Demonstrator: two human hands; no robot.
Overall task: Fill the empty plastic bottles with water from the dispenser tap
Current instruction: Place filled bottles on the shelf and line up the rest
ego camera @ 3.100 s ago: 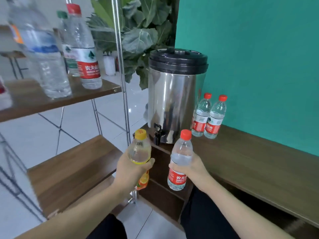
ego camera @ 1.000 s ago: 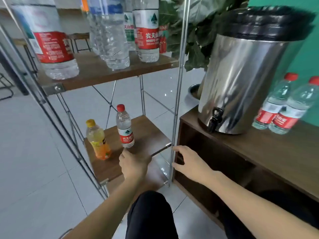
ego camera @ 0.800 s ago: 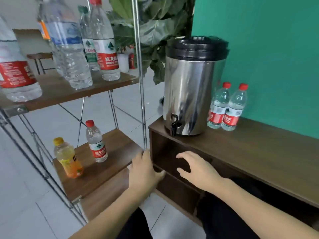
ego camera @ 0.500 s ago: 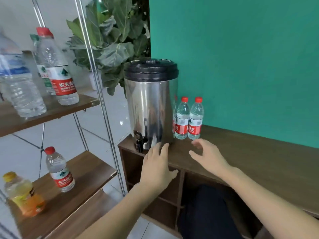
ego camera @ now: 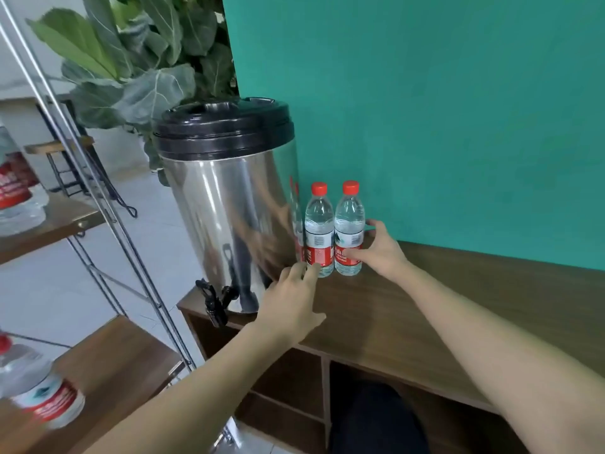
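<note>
Two small bottles with red caps stand upright side by side near the middle of the frame, on the wooden counter [ego camera: 425, 299] against the teal wall [ego camera: 442, 109]. The left bottle [ego camera: 319, 224] is just beside the steel water dispenser [ego camera: 229, 211]; the right bottle [ego camera: 349, 221] touches it on the other side. Both carry red and white labels.

The right hand [ego camera: 381, 249] is at the right bottle, with its thumb across the label in front and its fingers curved behind the bottle, so it looks to be gripping it. The left hand [ego camera: 291, 299] reaches in from the lower left with fingers fairly straight, their tips touching the base of the left bottle; it is not wrapped around it.

The dispenser has a black lid, and its black tap [ego camera: 214, 301] hangs over the counter's left edge, in the lower middle of the frame. A metal shelf rack [ego camera: 108, 204] fills the left side, with a blurred red-labelled bottle [ego camera: 42, 391] on its lower wooden shelf at lower left. A leafy plant [ego camera: 137, 67] stands at upper left behind the dispenser.
</note>
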